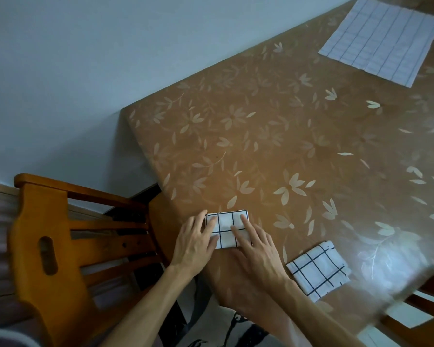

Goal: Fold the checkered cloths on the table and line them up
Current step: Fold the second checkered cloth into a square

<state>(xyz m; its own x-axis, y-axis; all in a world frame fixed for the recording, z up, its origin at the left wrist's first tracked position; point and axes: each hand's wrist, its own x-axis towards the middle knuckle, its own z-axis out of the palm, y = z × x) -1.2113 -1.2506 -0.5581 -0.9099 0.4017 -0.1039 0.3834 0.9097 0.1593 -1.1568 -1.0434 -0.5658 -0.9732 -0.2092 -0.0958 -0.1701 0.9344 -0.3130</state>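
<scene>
Both hands press flat, fingers spread: left hand point(194, 242) and right hand point(257, 249) on a small folded white black-grid cloth point(227, 227) at the brown floral table's point(273, 136) near-left corner. A second folded checkered cloth point(317, 269) waits along the near edge; a fine-lined white cloth point(380, 40) lies unfolded at the far edge.

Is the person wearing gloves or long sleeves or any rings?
No gloves. Both the left hand and the right hand are bare, with no ring, watch or bracelet in view. The forearms are bare too, with no sleeves showing on them. Each hand shows slim fingers and short nails.
</scene>
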